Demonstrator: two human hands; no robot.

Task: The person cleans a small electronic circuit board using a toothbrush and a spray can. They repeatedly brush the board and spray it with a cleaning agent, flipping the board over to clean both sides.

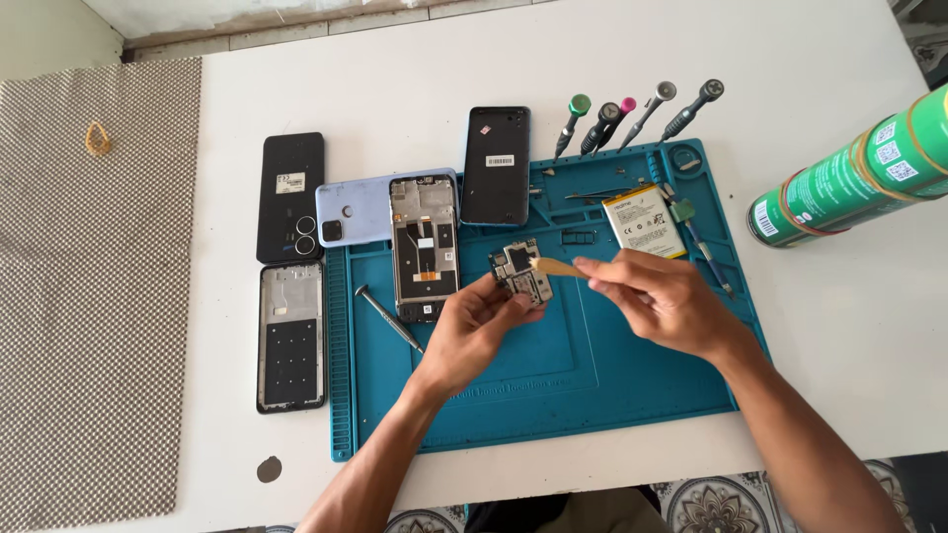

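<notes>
the left hand (pixel 472 326) is pinching a small phone circuit board (pixel 520 272) between thumb and fingertips, holding it tilted just above the blue repair mat (pixel 592 365). the right hand (pixel 660 296) is gripping a thin tan brush-like tool (pixel 559 266) with its fingers pressed together around the handle, and the tool's pale tip is touching the board's right edge.

just left of the board, an opened phone frame (pixel 424 247) is lying upright across the mat's upper left corner, partly over a light blue back cover (pixel 357 209). a dark screwdriver (pixel 389 318) is resting on the mat below that frame. a white phone battery (pixel 644 221) is sitting on the mat's upper right part, near a green-handled tool (pixel 691 229).

beyond the mat, a black phone (pixel 496 165) is lying face down, and four screwdrivers (pixel 632 114) are lined up beside it on the white table (pixel 395 89). a black back cover (pixel 290 195) and a dark phone frame (pixel 291 336) are lying left of the mat. a green spray can (pixel 859 178) is lying on its side at far right, and a checked cloth (pixel 94 296) is covering the table's left end.
</notes>
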